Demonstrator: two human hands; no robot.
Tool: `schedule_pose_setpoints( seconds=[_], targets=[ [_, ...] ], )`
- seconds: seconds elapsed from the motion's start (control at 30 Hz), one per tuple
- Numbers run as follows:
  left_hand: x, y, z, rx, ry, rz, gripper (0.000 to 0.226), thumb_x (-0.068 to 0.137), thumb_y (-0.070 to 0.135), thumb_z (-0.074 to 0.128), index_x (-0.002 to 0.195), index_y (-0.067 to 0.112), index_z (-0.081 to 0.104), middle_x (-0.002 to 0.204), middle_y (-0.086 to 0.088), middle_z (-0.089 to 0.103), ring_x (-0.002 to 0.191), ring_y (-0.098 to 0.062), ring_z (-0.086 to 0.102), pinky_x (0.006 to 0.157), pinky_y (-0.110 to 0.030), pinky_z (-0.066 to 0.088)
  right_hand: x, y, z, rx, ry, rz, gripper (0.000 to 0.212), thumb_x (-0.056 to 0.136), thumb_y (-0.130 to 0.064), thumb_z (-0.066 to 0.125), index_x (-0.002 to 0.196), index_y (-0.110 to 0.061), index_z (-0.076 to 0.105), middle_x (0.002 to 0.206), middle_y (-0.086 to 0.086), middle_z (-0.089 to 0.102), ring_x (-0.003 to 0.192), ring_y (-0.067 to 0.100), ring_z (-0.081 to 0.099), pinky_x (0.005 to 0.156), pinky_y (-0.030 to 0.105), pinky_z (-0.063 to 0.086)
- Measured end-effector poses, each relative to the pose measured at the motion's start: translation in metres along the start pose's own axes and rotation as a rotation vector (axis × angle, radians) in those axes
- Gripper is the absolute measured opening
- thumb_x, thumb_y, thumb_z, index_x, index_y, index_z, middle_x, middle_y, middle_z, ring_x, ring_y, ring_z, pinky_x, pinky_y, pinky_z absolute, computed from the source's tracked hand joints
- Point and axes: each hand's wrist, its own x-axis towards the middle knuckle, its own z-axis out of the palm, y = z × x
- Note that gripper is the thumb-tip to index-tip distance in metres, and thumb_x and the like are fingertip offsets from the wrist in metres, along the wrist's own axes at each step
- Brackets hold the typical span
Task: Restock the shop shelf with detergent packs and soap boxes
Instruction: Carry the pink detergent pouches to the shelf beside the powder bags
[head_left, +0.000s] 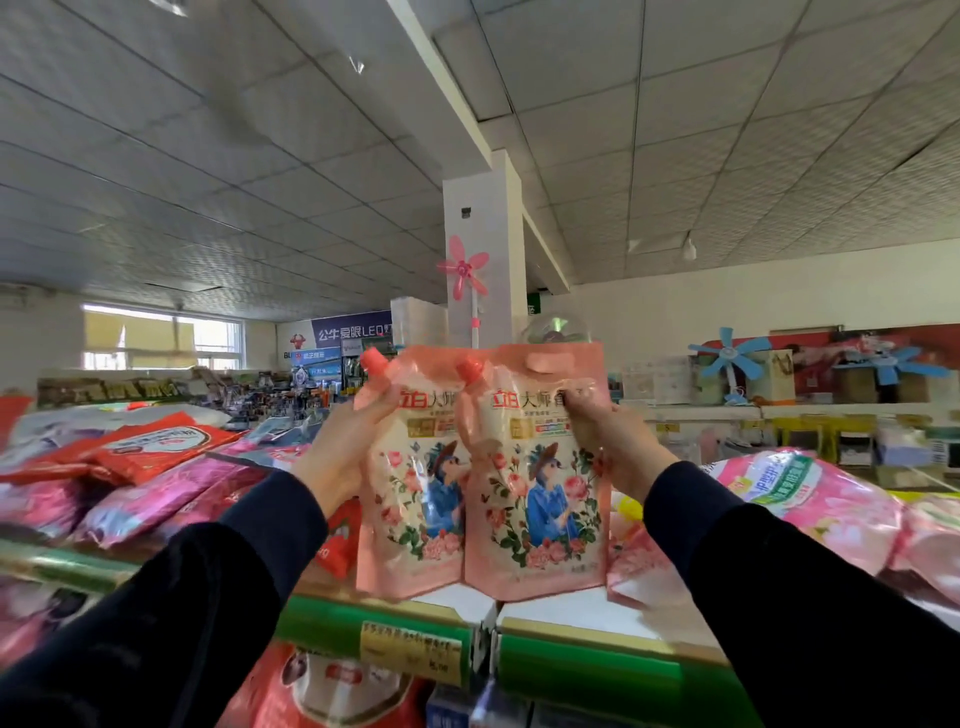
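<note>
The left hand (340, 447) grips one pink pack (410, 483). The right hand (615, 447) grips another pack (540, 499) (both upright, touching). A shelf (587, 613) sits below them.

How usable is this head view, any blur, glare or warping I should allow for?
Head view: wide-angle warp bends the ceiling lines and shelf edge; the window is blown out; both pouches, left and right, read fairly sharp, with some glare on the film; sleeves and frame edges are soft; the price tag is unreadable.

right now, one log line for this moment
left hand holds pouch | right hand holds pouch | both upright on shelf top
</note>
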Motion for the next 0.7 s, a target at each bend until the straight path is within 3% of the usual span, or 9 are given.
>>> schedule_pose_setpoints(
  seconds=[0.03,0.07,0.17,0.23,0.3,0.43,0.5,0.6,0.7],
  targets=[
    [-0.003,-0.005,-0.008,0.023,-0.014,-0.017,0.039,0.085,0.041,0.074,0.111,0.011,0.070,0.105,-0.013,0.079,0.091,-0.031,0.078,0.073,-0.042,0.060,-0.003,0.002,-0.001,-0.040,-0.056,0.032,0.040,0.091,-0.032,0.075,0.117,-0.003,0.067,0.096,0.009,0.081,0.080,0.019,0.079,0.065,0.032,0.064],
    [-0.005,-0.009,-0.014,0.037,-0.032,-0.037,0.043,0.086,0.044,0.073,0.114,0.012,0.070,0.107,-0.013,0.079,0.092,-0.033,0.077,0.080,-0.045,0.058,-0.005,0.004,-0.003,-0.104,-0.098,0.059,0.045,0.089,-0.036,0.076,0.118,-0.003,0.066,0.096,0.010,0.081,0.078,0.021,0.079,0.061,0.032,0.062],
    [-0.014,-0.028,-0.026,0.113,-0.087,-0.059,0.053,0.083,0.043,0.077,0.124,0.012,0.067,0.119,-0.014,0.075,0.107,-0.036,0.070,0.105,-0.054,0.047,-0.012,0.019,-0.010,-0.217,-0.173,0.149,0.058,0.080,-0.045,0.078,0.121,-0.006,0.065,0.103,0.014,0.080,0.087,0.028,0.078,0.070,0.037,0.062],
    [-0.021,-0.046,-0.027,0.130,-0.079,-0.079,0.057,0.079,0.038,0.082,0.126,0.013,0.064,0.123,-0.011,0.074,0.119,-0.032,0.064,0.113,-0.053,0.040,-0.015,0.028,-0.014,-0.210,-0.179,0.185,0.055,0.080,-0.046,0.078,0.118,-0.009,0.066,0.101,0.013,0.080,0.086,0.028,0.079,0.072,0.038,0.062],
    [-0.029,-0.057,-0.023,0.078,-0.088,-0.082,0.058,0.074,0.037,0.084,0.125,0.015,0.066,0.119,-0.008,0.076,0.113,-0.026,0.070,0.107,-0.045,0.045,-0.018,0.036,-0.015,-0.213,-0.155,0.172,0.052,0.081,-0.049,0.078,0.115,-0.012,0.066,0.097,0.009,0.081,0.083,0.025,0.078,0.075,0.039,0.060],
    [-0.029,-0.048,-0.016,0.167,-0.087,-0.022,0.066,0.070,0.041,0.089,0.126,0.015,0.066,0.111,-0.005,0.079,0.106,-0.025,0.074,0.094,-0.040,0.050,-0.025,0.045,-0.015,-0.251,-0.172,0.190,0.049,0.078,-0.042,0.082,0.115,-0.012,0.070,0.086,0.003,0.081,0.069,0.015,0.076,0.061,0.025,0.055],
    [-0.028,-0.046,-0.013,0.276,-0.030,-0.012,0.058,0.070,0.038,0.090,0.119,0.014,0.070,0.106,-0.003,0.080,0.103,-0.025,0.074,0.093,-0.040,0.051,-0.027,0.045,-0.014,-0.270,-0.140,0.158,0.045,0.081,-0.035,0.082,0.116,-0.009,0.072,0.081,0.002,0.080,0.064,0.012,0.074,0.061,0.023,0.053],
    [-0.029,-0.052,-0.005,0.236,0.092,0.031,0.036,0.084,0.024,0.082,0.114,0.009,0.072,0.102,-0.010,0.080,0.091,-0.025,0.078,0.083,-0.039,0.059,-0.027,0.048,-0.015,-0.246,-0.056,0.029,0.036,0.079,-0.028,0.085,0.105,-0.004,0.075,0.074,0.003,0.078,0.058,0.011,0.071,0.062,0.025,0.053],
    [-0.036,-0.054,0.001,0.169,0.182,0.063,0.028,0.087,0.023,0.080,0.111,0.010,0.073,0.100,-0.008,0.080,0.095,-0.028,0.077,0.094,-0.048,0.057,-0.027,0.050,-0.012,-0.146,-0.069,-0.061,0.029,0.077,-0.028,0.086,0.095,-0.007,0.077,0.070,0.002,0.076,0.053,0.008,0.067,0.054,0.019,0.053]
  ],
)
